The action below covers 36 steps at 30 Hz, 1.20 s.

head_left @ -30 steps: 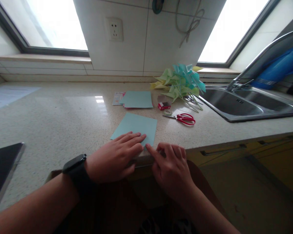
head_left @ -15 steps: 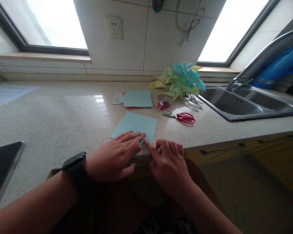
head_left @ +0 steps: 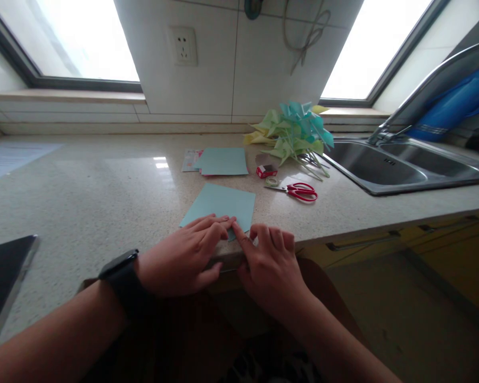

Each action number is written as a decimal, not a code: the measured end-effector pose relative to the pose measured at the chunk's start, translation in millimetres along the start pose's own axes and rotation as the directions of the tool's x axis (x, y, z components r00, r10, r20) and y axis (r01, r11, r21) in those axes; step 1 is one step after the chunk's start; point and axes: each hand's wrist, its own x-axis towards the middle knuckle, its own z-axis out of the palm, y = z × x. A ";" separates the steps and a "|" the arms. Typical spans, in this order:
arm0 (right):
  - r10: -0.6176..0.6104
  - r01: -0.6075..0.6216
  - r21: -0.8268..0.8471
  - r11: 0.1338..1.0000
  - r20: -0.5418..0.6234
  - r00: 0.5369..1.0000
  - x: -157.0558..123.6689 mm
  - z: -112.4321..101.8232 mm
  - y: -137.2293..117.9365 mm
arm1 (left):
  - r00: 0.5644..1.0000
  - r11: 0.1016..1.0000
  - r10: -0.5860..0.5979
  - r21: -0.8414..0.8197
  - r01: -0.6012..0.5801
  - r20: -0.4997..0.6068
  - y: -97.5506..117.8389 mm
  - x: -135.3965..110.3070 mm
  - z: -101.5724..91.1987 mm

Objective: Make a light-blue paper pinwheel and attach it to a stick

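A light blue square of paper (head_left: pixel 223 205) lies on the speckled counter (head_left: pixel 96 197) near its front edge. My left hand (head_left: pixel 183 258), with a black watch (head_left: pixel 122 276) on the wrist, rests flat on the paper's near edge with the fingers stretched out. Beside it my right hand (head_left: pixel 269 263) has its fingers curled and presses the forefinger tip onto the paper's near right corner, touching my left fingertips. The near edge of the paper is hidden under both hands.
Further back lie a second blue sheet (head_left: pixel 222 160) over printed paper, a small red box (head_left: pixel 266 171), a tape roll (head_left: pixel 271 182) and red scissors (head_left: pixel 301 192). A heap of green and blue paper pinwheels (head_left: pixel 293 133) sits by the steel sink (head_left: pixel 399 167). A dark tablet (head_left: pixel 2 276) lies at left.
My right hand has slid left along the paper's near edge until its forefinger meets my left fingertips. My left hand has stayed put on the paper.
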 end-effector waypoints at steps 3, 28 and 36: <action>0.006 -0.006 0.013 1.000 0.000 1.000 0.3 -0.4 -0.2 | 1.000 0.999 -0.024 -0.030 0.024 0.000 -0.7 1.1 0.2; -0.062 0.062 0.091 0.994 -0.002 0.998 -6.1 -7.7 1.3 | 0.993 0.994 -0.103 0.016 0.104 -0.048 -1.7 0.5 0.9; -0.065 0.064 0.083 0.994 0.005 0.998 -5.2 -7.3 -3.1 | 0.991 0.992 -0.125 -0.022 0.124 -0.042 -1.9 1.3 1.2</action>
